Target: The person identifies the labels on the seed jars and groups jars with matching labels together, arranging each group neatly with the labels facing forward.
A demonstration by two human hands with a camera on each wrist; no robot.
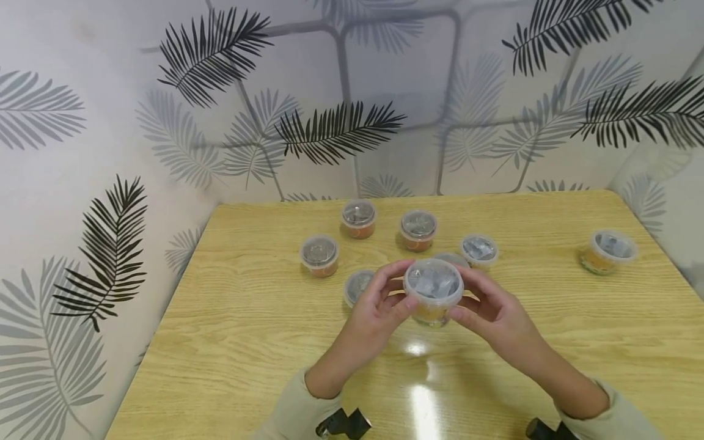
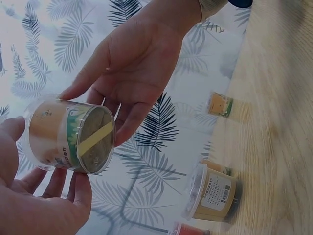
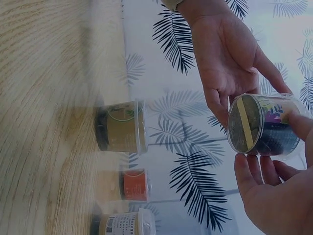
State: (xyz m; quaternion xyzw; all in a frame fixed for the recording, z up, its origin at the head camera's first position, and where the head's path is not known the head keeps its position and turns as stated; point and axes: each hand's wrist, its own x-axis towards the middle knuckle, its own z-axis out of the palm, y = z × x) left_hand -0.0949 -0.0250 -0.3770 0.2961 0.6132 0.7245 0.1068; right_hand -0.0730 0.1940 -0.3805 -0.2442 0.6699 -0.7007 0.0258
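Note:
A round clear plastic tub [image 1: 433, 287] with a lidded top and an orange-and-green label is held above the table between both hands. My left hand [image 1: 370, 321] grips its left side, thumb at the front. From the right, the right hand [image 1: 502, 315] grips it with thumb and fingers. The left wrist view shows the underside of the tub [image 2: 95, 139], with a pale yellow strip across a grey-brown base. In the right wrist view, the tub [image 3: 271, 122] shows a dark, colourful part of its label.
Behind the hands stand several similar lidded tubs, among them a left one [image 1: 320, 256], a back one [image 1: 359, 220] and a middle one [image 1: 418, 231]. Another tub [image 1: 607, 252] stands far right. The wooden table [image 1: 231, 342] meets a leaf-patterned wall [image 1: 396, 79].

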